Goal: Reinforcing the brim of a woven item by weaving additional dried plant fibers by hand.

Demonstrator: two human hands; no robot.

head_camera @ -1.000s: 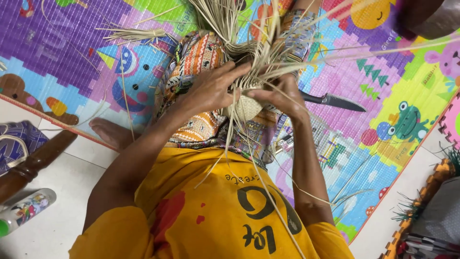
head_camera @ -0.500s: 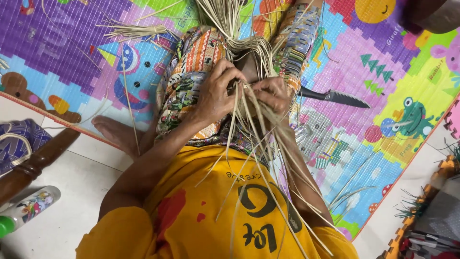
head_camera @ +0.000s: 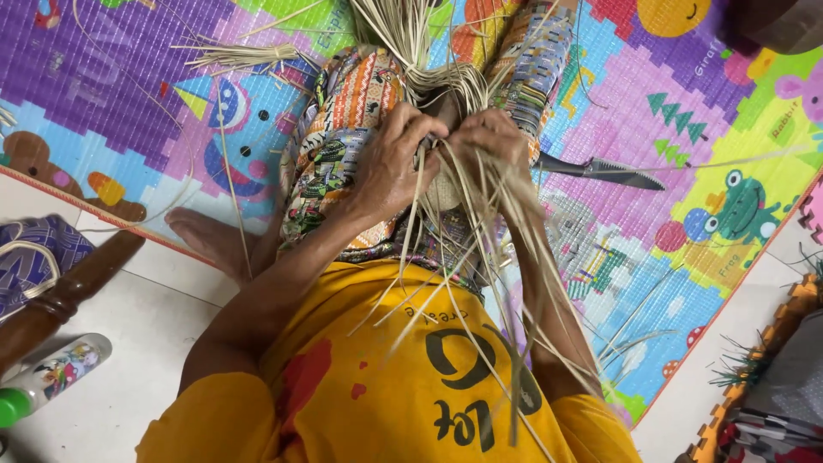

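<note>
The left hand [head_camera: 390, 167] and the right hand [head_camera: 490, 141] meet over the person's lap, both on a small woven straw piece [head_camera: 443, 190]. The fingers [head_camera: 422, 120] of the left hand are curled and pressed together around the upper edge of the piece. The fingers of the right hand are bent too and pinch some of the thin pale straw strips [head_camera: 480, 257] just beside the left fingertips. The woven piece sits directly under the fingers, between the two hands. From the fingers the loose strips fall down across the yellow shirt [head_camera: 411, 377]. Above the fingers, more strips spread over the patterned trousers [head_camera: 343, 129]. To the right of the right fingers, near but apart, a serrated knife [head_camera: 604, 171] lies on the colourful play mat [head_camera: 686, 257].
</note>
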